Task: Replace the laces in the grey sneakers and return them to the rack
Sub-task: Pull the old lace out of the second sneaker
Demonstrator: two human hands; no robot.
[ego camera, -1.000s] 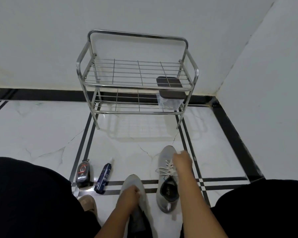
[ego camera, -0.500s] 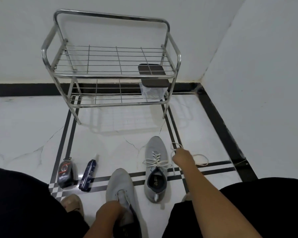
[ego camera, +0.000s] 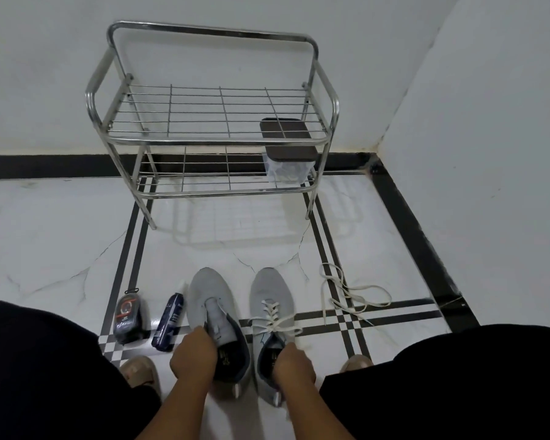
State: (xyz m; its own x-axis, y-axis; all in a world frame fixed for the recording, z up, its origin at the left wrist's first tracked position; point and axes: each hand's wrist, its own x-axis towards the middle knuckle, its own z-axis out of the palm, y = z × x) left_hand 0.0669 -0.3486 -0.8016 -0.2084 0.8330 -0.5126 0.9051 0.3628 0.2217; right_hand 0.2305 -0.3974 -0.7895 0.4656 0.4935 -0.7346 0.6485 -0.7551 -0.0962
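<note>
White marble floor [ego camera: 61, 249] with black inlaid stripes runs up to a corner, where a steel rack [ego camera: 216, 122] stands against the wall, a clear container with a dark lid [ego camera: 288, 154] on its lower shelf. Two grey sneakers sit side by side on the floor before the rack: the left sneaker [ego camera: 208, 300] has bare eyelets, the right sneaker [ego camera: 269, 300] is laced in white. The left hand [ego camera: 192, 357] grips the left sneaker's collar, fingers curled inside; the right hand [ego camera: 294, 360] seems to grip the right sneaker's opening. A loose white lace [ego camera: 350, 296] lies just right of them, and a dark bottle [ego camera: 169, 322] and a shoe-polish applicator [ego camera: 127, 319] lie left.
</note>
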